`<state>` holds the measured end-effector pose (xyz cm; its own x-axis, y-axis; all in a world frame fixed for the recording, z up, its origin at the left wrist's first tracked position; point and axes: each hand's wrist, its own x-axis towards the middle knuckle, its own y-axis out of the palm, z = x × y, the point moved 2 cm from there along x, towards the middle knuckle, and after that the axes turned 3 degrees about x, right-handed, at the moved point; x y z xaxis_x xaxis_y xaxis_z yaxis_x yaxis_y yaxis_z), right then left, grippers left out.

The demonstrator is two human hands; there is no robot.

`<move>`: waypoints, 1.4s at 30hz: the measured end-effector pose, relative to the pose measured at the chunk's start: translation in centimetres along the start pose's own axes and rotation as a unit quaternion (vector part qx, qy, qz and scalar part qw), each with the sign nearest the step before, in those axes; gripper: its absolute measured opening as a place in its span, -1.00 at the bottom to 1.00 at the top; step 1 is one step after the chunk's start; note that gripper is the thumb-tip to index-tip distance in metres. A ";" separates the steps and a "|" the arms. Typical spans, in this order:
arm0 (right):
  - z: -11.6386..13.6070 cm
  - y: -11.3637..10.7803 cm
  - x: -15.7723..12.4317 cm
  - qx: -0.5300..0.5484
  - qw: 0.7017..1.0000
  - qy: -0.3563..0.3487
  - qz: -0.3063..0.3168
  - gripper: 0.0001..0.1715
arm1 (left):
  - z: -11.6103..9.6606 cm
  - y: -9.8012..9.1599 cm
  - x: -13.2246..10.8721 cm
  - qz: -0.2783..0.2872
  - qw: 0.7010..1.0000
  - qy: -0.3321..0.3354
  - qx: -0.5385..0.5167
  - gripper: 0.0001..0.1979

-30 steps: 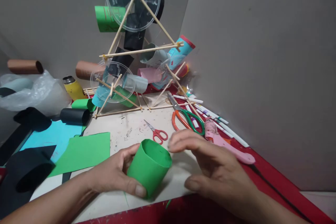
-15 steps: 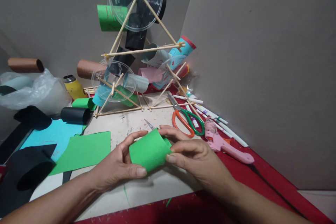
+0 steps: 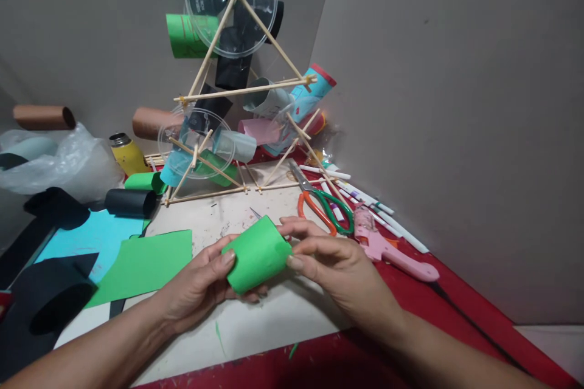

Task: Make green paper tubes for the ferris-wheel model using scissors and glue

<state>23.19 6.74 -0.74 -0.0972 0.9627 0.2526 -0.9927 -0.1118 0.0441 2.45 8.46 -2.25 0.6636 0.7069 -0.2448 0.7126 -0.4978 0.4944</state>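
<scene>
A rolled green paper tube (image 3: 258, 254) is held between both hands above the pale work board (image 3: 201, 340). My left hand (image 3: 201, 282) grips its left end, the thumb on top and the fingers curled underneath. At the tube's right end, my right hand (image 3: 333, 264) pinches the rim with thumb and fingertips. Behind the tube shows the tip of a pointed metal tool (image 3: 255, 213), its rest hidden. To the left lies a flat sheet of green paper (image 3: 150, 261).
Ahead stands a stick frame (image 3: 246, 91) with clear plastic discs and coloured paper tubes. Scissors (image 3: 326, 206), several markers (image 3: 401, 231) and a pink glue gun (image 3: 401, 255) lie to the right. Black paper (image 3: 50, 298), a plastic bag (image 3: 86, 161) and a yellow bottle (image 3: 130, 155) are left.
My left thumb has moved from below the green tube to its top face, with the fingers now beneath. The tube has shifted slightly left; my right hand keeps its pinch.
</scene>
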 end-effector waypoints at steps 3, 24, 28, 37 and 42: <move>0.1 0.0 0.1 -0.008 1.000 -0.001 -0.019 -0.78 | 0.0 0.1 0.0 -0.002 1.000 0.002 0.010 -0.28; -0.5 -1.1 0.2 0.030 0.986 -0.016 -0.162 -0.53 | 0.0 -0.3 0.3 -0.021 0.999 -0.005 -0.039 -0.50; -0.6 -1.1 0.1 0.063 0.981 0.006 -0.181 -0.53 | 0.2 -0.4 0.4 -0.034 0.998 -0.016 -0.050 -0.48; -0.4 -0.1 0.2 0.019 0.997 -0.008 -0.074 -0.81 | 0.3 -0.5 0.4 -0.046 0.997 -0.030 -0.051 -0.43; -0.6 0.2 0.1 0.022 0.998 -0.013 -0.066 -0.87 | 0.4 -0.5 0.4 -0.046 0.997 -0.032 -0.045 -0.40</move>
<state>22.97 6.93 -1.29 0.0358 0.9632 0.2665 -0.9927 0.0036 0.1203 2.48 8.81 -2.90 0.6119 0.7120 -0.3445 0.7496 -0.3829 0.5399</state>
